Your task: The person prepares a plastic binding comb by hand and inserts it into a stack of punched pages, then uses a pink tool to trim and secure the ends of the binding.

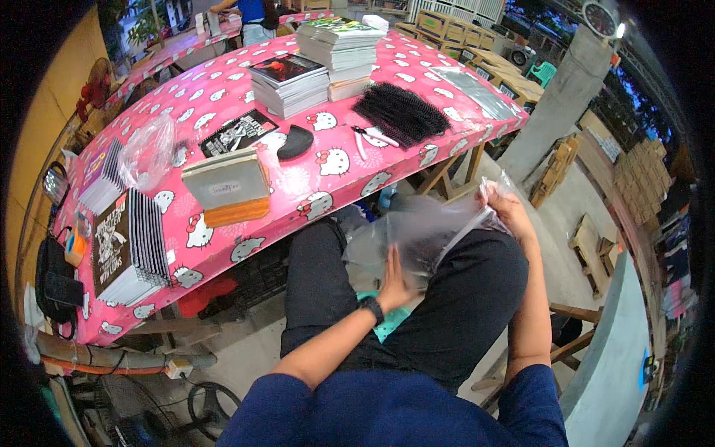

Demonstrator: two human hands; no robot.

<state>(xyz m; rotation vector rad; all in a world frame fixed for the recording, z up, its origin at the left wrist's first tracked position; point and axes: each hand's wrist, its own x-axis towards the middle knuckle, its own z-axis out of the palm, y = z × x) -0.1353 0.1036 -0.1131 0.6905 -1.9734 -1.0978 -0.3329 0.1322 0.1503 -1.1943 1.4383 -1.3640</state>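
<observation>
A see-through plastic bag, smeared by motion, spreads above my lap between both hands. My right hand pinches its gathered edge over my right knee. Fingers stretched out, my left hand lies flat against the plastic near the middle of my lap. Some dark, blurred shape shows through the plastic, and I cannot tell what it is. On the table edge beyond my hands lie cutting pliers with pink handles, beside a heap of black binding coils.
The table has a pink cat-print cover. On it stand book stacks, spiral-bound books, a block on a wooden base, a black wedge and a crumpled plastic bag. Another person stands far back. A pillar rises right.
</observation>
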